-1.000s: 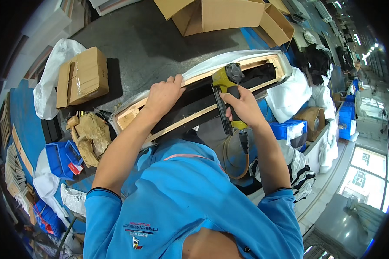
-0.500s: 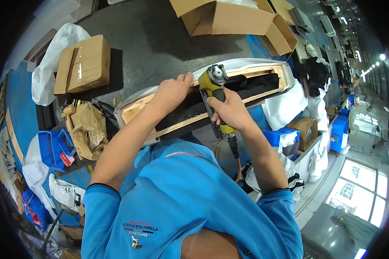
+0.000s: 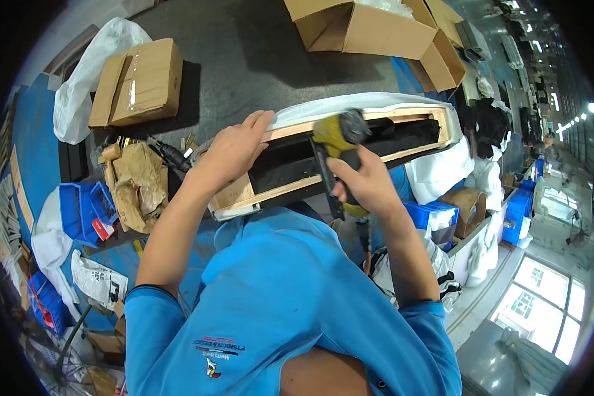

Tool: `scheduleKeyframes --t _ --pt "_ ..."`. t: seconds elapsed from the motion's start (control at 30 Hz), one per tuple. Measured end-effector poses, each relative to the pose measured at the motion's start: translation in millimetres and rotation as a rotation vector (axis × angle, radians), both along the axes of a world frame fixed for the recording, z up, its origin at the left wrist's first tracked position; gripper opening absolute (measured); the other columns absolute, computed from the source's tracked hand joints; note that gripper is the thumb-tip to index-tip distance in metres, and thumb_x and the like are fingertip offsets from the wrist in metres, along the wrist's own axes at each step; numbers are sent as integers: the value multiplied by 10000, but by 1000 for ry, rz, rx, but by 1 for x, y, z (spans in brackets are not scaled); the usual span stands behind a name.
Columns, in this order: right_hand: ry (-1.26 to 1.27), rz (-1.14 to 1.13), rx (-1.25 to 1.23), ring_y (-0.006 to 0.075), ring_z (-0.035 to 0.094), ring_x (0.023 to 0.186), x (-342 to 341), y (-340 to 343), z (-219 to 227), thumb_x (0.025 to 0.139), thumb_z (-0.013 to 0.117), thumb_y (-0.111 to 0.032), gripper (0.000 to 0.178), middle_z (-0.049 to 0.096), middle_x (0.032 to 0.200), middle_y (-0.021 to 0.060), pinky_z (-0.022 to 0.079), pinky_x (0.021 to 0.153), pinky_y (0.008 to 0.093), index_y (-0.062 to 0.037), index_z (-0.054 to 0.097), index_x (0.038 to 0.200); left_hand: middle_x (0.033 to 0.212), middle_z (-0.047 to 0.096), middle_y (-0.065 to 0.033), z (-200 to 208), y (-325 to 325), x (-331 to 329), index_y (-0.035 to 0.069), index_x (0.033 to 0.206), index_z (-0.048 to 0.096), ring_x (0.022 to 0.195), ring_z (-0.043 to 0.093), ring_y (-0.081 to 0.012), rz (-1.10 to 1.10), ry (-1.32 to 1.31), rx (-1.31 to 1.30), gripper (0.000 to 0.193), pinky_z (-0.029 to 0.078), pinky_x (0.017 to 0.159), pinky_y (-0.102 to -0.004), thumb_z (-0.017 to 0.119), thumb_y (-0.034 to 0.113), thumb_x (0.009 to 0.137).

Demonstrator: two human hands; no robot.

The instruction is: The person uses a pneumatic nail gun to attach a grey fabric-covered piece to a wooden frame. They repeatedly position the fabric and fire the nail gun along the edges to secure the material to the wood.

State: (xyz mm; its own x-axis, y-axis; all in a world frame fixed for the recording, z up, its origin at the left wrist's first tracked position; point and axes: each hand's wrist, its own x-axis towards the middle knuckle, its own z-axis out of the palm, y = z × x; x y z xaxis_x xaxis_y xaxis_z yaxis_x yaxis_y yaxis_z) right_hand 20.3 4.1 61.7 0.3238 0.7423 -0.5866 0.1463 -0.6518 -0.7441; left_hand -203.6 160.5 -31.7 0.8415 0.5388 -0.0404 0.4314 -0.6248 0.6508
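The right hand [image 3: 368,181] is grasping a yellow-and-black power tool [image 3: 330,135] over a long pale-wood frame [image 3: 294,187] on the dark grey surface [image 3: 244,76]. The left hand [image 3: 234,150] is touching the frame's rim, grip unclear.

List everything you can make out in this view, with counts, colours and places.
Pneumatic staple gun: 1, yellow-green and black, over the frame
Wooden frame: 1, pale, at the table's near edge
Black fabric: count unclear, inside the frame
Worktable: 1, dark grey, beyond the frame
Closed cardboard box: 1, brown, upper left
Open cardboard packaging: count unclear, brown, top right
Crumpled paper: 1 bundle, brown, left
Plastic bins: several, blue, both sides
Window: 1, bright, lower right
Shirt: 1, blue, lower centre
Left hand: 1, on the frame
Right hand: 1, holding the staple gun
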Motion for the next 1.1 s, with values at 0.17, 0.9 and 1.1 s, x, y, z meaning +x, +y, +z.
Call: scheduleKeyframes --t 0.17,0.9,1.1 --pt "-51 9 16 98 618 571 73 -83 37 960 757 -163 233 661 702 30 501 551 271 -13 689 1125 1657 357 -222 11 0 4 74 1585 384 1371 526 -456 69 -6 -66 711 472 1124 -487 669 45 935" --pt "-371 -281 -20 426 688 1190 563 -186 -441 865 811 -189 729 727 1248 259 532 1013 453 -82 542 1534 1350 617 -276 -12 -120 443 -29 1473 462 1268 595 -421 -25 -12 -441 649 455 1099 -450 715 257 949" --pt "-447 -82 -164 420 651 1251 542 -80 -465 919 773 -300 644 692 1312 260 514 1052 464 -157 578 1516 1378 628 -201 22 -106 458 -18 1507 474 1297 578 -291 123 225 -870 605 432 1118 -379 667 253 1002"
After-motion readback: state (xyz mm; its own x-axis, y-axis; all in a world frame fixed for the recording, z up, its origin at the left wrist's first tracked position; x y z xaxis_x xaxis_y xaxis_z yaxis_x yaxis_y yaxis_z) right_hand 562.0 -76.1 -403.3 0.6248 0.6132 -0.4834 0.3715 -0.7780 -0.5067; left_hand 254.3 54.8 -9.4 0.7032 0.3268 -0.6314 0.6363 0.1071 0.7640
